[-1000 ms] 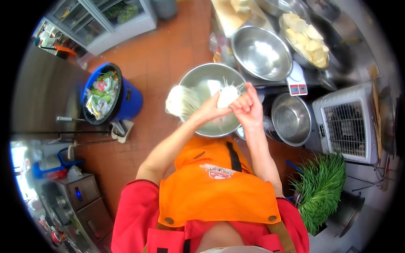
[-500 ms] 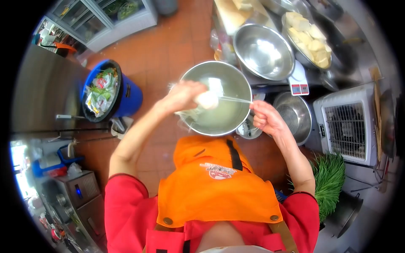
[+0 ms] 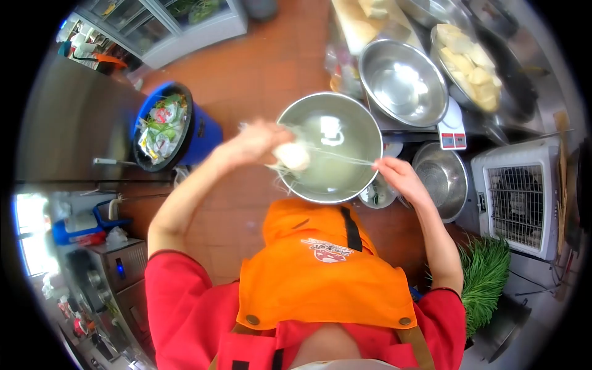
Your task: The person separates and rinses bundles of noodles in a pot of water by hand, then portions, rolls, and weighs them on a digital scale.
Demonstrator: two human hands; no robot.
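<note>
White strands (image 3: 343, 157) across open bowl (image 3: 362, 126) | left hand (image 3: 262, 143) clutches bundle (image 3: 292, 156), near rim (image 3: 382, 140) | right hand (image 3: 399, 175) pinches ends, opposite rim

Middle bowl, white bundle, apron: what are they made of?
Bowl: metal, likely stainless steel; smooth grey sheen, bright rim.
Bundle: unclear, maybe noodles; pale, with thin strands, but blurred.
Apron: fabric, fibre unclear; matte orange, soft creases.

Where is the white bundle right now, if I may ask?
In the head view, the white bundle is in the left hand, over the left side of the central metal bowl, with thin strands running to the right hand.
</note>
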